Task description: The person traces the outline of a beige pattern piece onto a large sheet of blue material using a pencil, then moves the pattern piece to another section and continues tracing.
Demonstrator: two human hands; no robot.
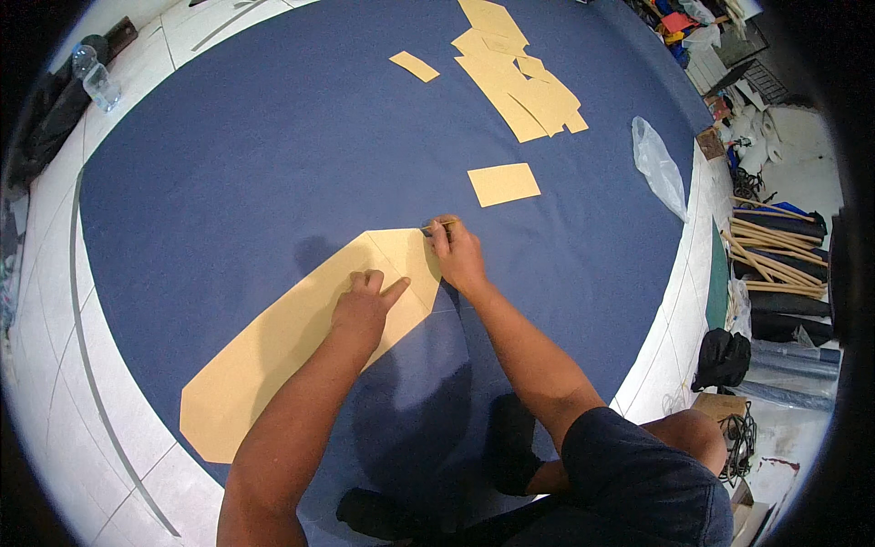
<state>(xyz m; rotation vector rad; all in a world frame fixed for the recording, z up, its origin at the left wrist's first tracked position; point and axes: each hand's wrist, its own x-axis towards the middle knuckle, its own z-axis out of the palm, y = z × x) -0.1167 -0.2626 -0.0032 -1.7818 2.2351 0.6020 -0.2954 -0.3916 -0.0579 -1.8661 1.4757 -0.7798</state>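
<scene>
A long tan paper pattern [246, 392] with angled corners lies flat on the dark blue fabric [228, 201]. On its upper end rests my left hand [365, 310], fingers spread and pressing the paper down; a crease or drawn line runs beside the fingertips. My right hand [460, 255] is closed in a pinch around a thin, light-coloured pencil-like stick [428, 227], held at the pattern's top right corner. Its tip is too small to make out. Faint pale lines show on the fabric just below the pattern's right edge.
Farther off on the fabric lie a small tan rectangle [504, 185], a narrow tan strip [415, 67] and several overlapping pattern pieces [510, 77]. A clear plastic bag [658, 164] sits at the right. Wooden sticks [775, 251] and a plastic bottle [98, 82] stand beyond the fabric.
</scene>
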